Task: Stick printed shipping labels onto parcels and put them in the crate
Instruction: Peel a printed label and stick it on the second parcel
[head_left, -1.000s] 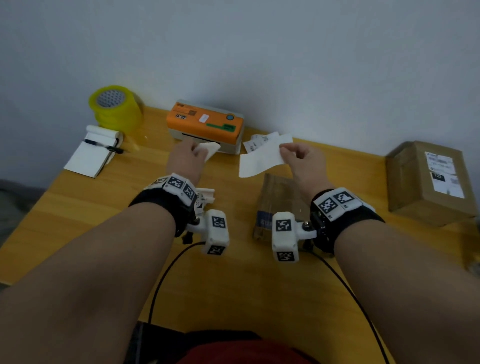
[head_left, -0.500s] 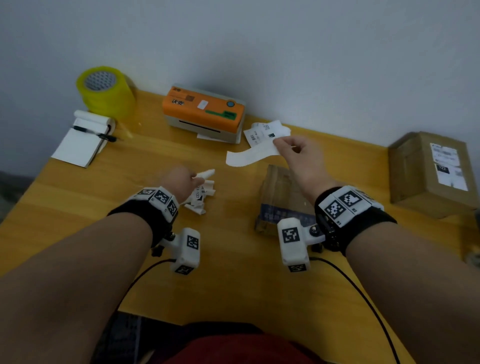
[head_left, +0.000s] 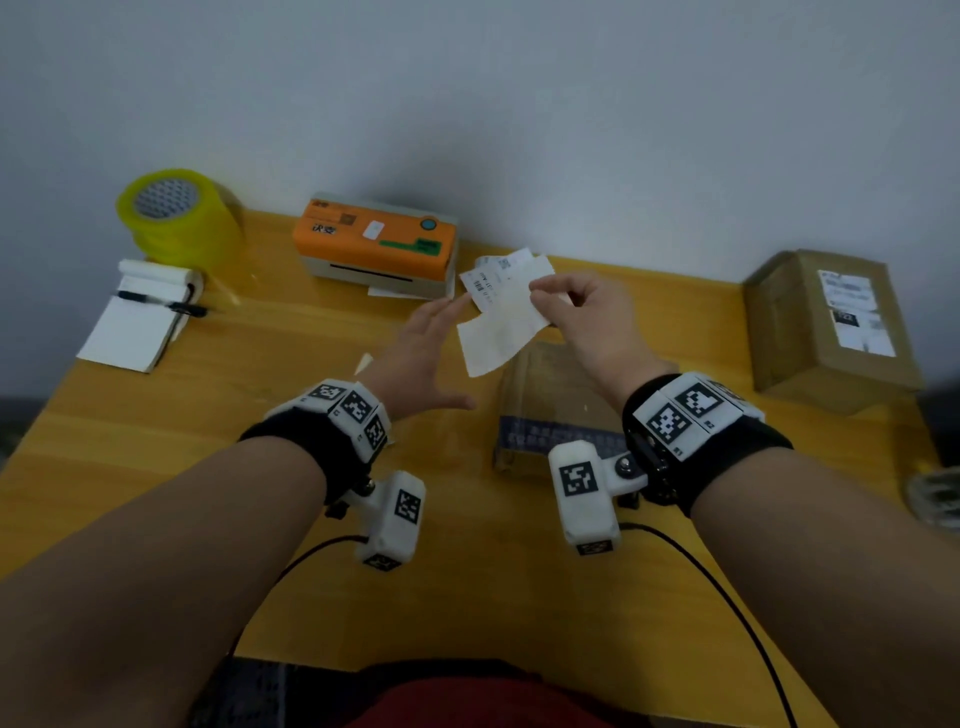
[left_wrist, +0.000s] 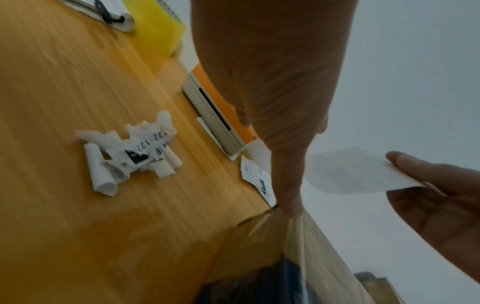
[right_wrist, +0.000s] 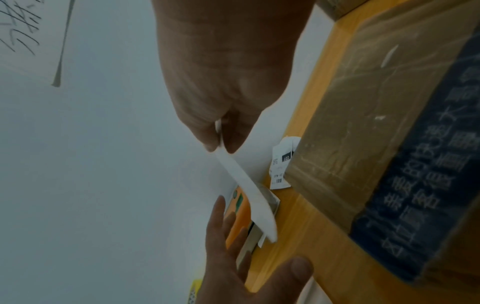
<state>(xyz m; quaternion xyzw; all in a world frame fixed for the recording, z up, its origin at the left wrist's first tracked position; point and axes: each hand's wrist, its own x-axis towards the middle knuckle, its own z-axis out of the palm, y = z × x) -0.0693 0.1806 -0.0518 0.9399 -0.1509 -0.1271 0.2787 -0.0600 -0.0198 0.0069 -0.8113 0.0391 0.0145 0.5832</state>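
**Label pinched in your right hand, left hand spread beside it**

Your right hand (head_left: 584, 322) pinches the label (head_left: 501, 332) by its upper edge between thumb and fingertips, holding it in the air above the far end of the parcel (head_left: 550, 410). The label hangs curled, blank side up in the head view, clear of the parcel's top. In the right wrist view the strip bows downward from your pinch toward the printer (head_left: 374, 241).

Your left hand (head_left: 421, 358) holds nothing. Its fingers are straight and spread, thumb out, palm turned toward the label, fingertips just beside the label's left edge. Whether they touch the paper you cannot tell from these views.

The parcel lies flat on the table (head_left: 260, 364) under your right wrist, wrapped in clear tape with a dark printed band on its near end. A second box (head_left: 826, 327), already labelled, sits well apart at the right edge. More printed slips (head_left: 485, 283) lie by the printer's right corner. A heap of crumpled backing paper (left_wrist: 130, 152) lies on the table below your left hand. Tape rolls (head_left: 176, 213) and a notepad (head_left: 137, 322) with a pen (head_left: 161, 304) sit at the far left.
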